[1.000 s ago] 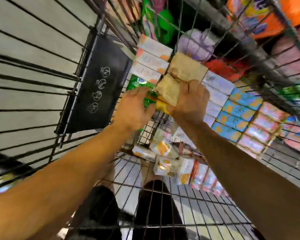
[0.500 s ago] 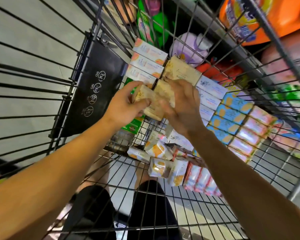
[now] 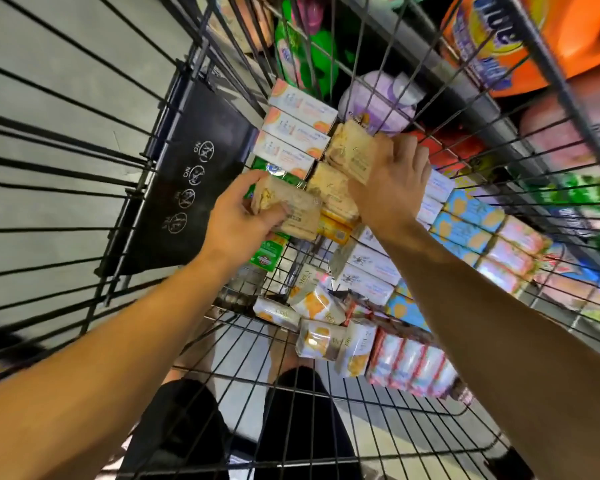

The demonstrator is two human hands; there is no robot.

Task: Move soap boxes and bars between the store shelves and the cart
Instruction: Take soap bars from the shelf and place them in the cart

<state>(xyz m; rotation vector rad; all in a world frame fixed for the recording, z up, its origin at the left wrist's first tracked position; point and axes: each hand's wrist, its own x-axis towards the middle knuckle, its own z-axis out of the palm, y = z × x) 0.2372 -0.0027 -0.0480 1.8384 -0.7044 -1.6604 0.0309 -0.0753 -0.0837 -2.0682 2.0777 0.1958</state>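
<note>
Both arms reach down into a wire cart [image 3: 326, 393]. My left hand [image 3: 238, 220] grips a tan soap box [image 3: 291, 211] just above the cart's bottom. My right hand [image 3: 388, 188] holds another tan soap box [image 3: 350, 152] higher and farther in. A third tan box [image 3: 331, 190] lies between the two hands. White-and-orange soap boxes [image 3: 297, 131] are stacked at the far left of the cart. Blue and pink soap boxes [image 3: 471, 223] line the right side. Small white-and-orange soap bars [image 3: 317, 303] lie loose near the front.
A black child-seat flap [image 3: 194, 188] with printed warning icons leans on the cart's left wall. Beyond the far wall, store shelves hold purple pouches [image 3: 378, 102], green packs [image 3: 302, 53] and an orange detergent bag [image 3: 499, 36]. My dark-clothed legs [image 3: 291, 427] show below the cart.
My hands were together on the tan boxes and have now separated. The left hand carries one box left and down; the right hand has lifted its box farther into the cart.
</note>
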